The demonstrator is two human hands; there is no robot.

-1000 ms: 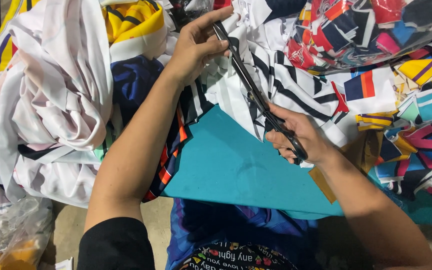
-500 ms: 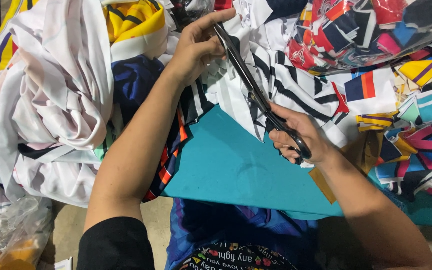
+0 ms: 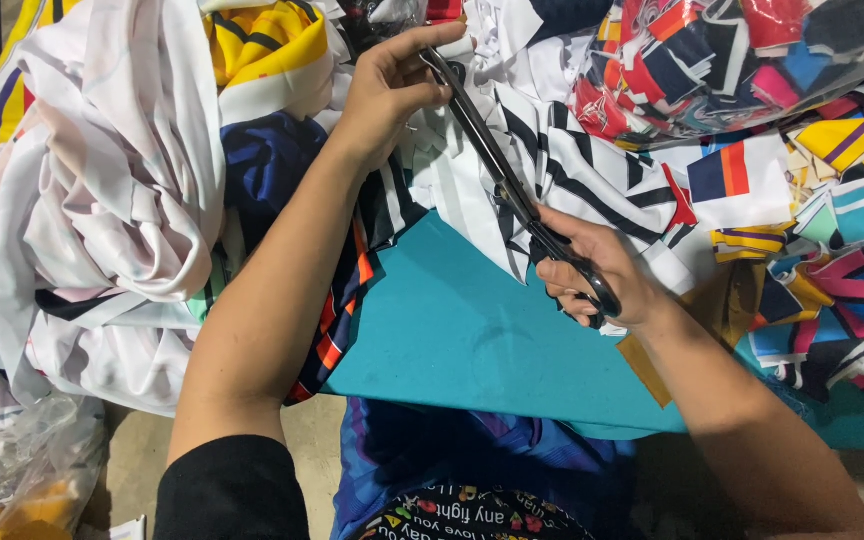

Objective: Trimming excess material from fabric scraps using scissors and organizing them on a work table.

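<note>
A: Scissors [image 3: 512,190], black, long blades, lie over the striped white fabric [image 3: 552,170], just above the teal sheet [image 3: 452,330]. What's hidden?

B: Handle loops mostly, covered by the right hand [image 3: 592,275]; only one black loop shows at the knuckles. Blade tips run under the left hand [image 3: 392,80], so can't see the very ends. Can't tell whether the blades are parted or closed; they read as one dark line.

A: Which way do they point?

B: Long axis diagonal: handles low, near the teal sheet's upper edge, tips up and away from it toward the left hand. Tips point away from the person.

A: State of each grip?

B: Right hand's grip is closed round the scissor handles, fingers through the loops. Left hand's grip is narrow, thumb and fingers pinching the striped fabric right at the blade tips, index finger stretched out.

A: Other stuff rel. to the teal sheet?

B: Left of it, a heap of white cloth [image 3: 102,200] with yellow and navy bits. Up and right of it, a clear bag of coloured scraps [image 3: 752,60], cut off by the frame edge. Right of it, loose multicolour offcuts [image 3: 832,250], also cut off. An orange-brown piece [image 3: 722,310] sits at its right edge, partly behind the right forearm. Bench under it all isn't visible.
</note>
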